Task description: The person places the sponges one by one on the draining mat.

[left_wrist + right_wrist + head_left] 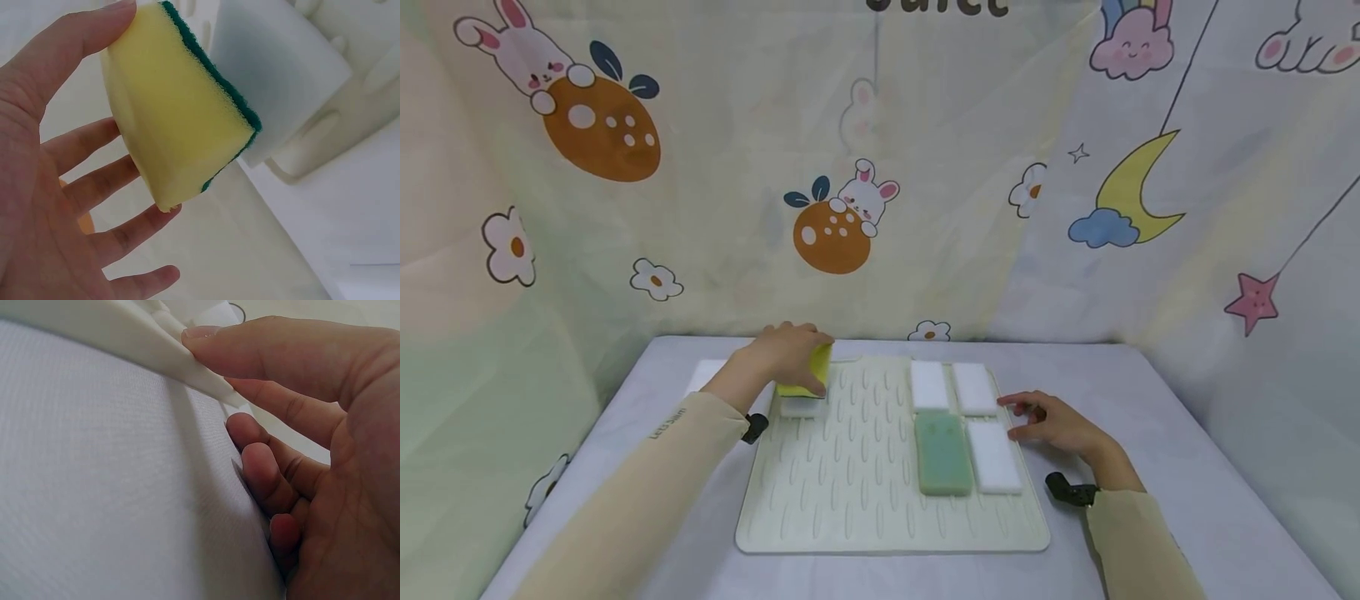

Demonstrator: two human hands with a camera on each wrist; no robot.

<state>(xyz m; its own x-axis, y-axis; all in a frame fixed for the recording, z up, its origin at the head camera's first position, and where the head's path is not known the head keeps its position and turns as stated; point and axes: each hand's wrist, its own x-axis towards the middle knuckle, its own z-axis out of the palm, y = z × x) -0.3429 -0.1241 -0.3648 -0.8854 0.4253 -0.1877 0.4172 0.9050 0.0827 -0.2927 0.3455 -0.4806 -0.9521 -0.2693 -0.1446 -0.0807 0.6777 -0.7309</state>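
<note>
The left hand [784,354] reaches forward with the forearm slanting inward, and it holds a yellow sponge [805,377] between thumb and fingers; the left wrist view shows the thumb at one end, fingertips against the far side and the little finger free and spread. The sponge's green scouring layer [215,81] faces a white block [798,407] just below that hand, at the mat's far corner; whether the two touch cannot be told. The right hand [1056,425] holds no block: its thumb and index finger stand apart, touching the edge of the pale ridged mat [850,508], while the other fingers curl loosely close to the tabletop [1097,392]. Right beside its fingertips, on the mat, are two white blocks [997,457], with another white block [929,386] and a green block [943,454] farther in toward the left hand. Black devices [1070,490] sit at both wrists, below beige sleeves [625,500]; the left one bears small dark lettering [667,423], too blurred to read. Beyond both hands hangs a printed backdrop [730,225] with rabbits, flowers and a moon; high above them, a dark printed word [937,7] is cut by the upper edge and cannot be read whole.
</note>
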